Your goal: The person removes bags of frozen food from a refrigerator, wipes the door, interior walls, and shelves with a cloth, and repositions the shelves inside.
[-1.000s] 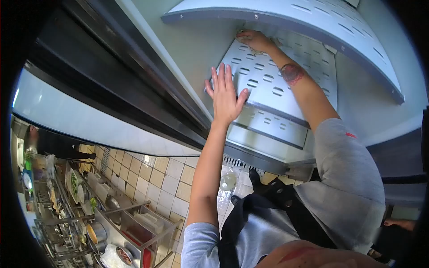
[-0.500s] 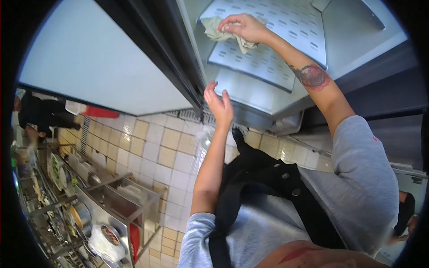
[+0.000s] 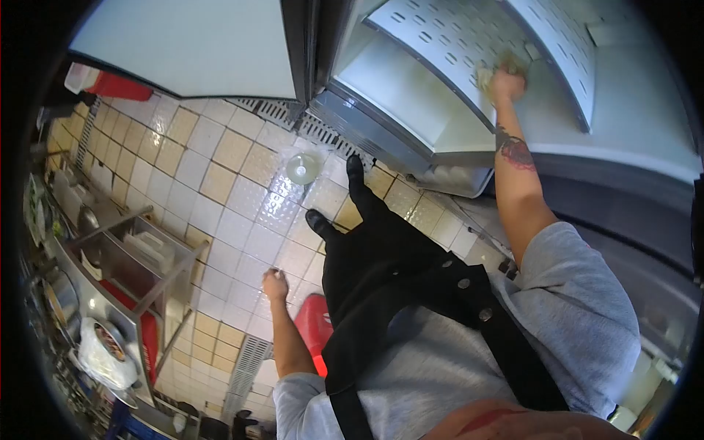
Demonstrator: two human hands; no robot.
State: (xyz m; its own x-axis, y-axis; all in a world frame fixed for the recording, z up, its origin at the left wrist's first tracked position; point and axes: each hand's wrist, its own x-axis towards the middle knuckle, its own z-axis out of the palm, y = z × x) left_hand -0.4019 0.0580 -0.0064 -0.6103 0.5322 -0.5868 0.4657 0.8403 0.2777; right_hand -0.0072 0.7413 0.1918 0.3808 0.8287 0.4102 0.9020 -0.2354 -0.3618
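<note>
My right hand (image 3: 507,86) reaches into an open refrigerator cabinet and is closed on a crumpled, pale yellowish cloth (image 3: 517,64). The cloth is pressed on a white slotted shelf (image 3: 433,37), near its right end. A second slotted shelf (image 3: 554,44) stands higher, to the right of my hand. Down at my left side, my left hand (image 3: 275,284) hangs over the tiled floor, away from the cabinet. Its fingers are curled in, and I see nothing held in them.
The cabinet door (image 3: 183,48) stands open on the left. A clear round container (image 3: 303,169) sits on the wet tiles near my shoes. Beside me is a red object (image 3: 314,330). A steel cart (image 3: 110,293) with a plastic-covered bowl (image 3: 108,352) stands at left.
My right hand has moved right and deeper along the shelf with the cloth. My left hand has dropped away from the cabinet edge to my side, and its spread fingers have curled in.
</note>
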